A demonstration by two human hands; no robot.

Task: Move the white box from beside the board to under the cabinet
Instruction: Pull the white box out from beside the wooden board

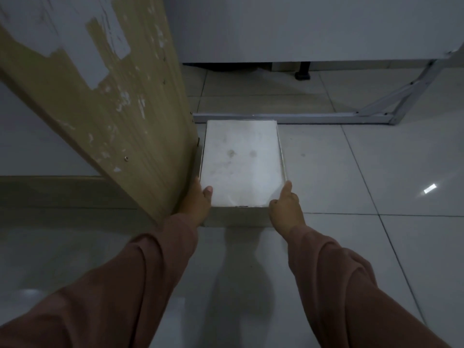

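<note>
A flat white box [242, 162] with a smudged lid lies on the tiled floor, its left side against the upright wooden board [120, 116]. My left hand [197, 200] grips the box's near left corner, thumb on the lid. At the near right corner, my right hand [286, 208] holds it the same way. The white cabinet [301, 28] stands further back, with a dark gap beneath it [238, 66].
A grey metal bar [326, 118] lies on the floor just behind the box and joins a slanted metal frame [411, 89] at the right. A black cabinet foot [302, 75] stands behind the bar. Pale floor tiles [376, 172] stretch to the right.
</note>
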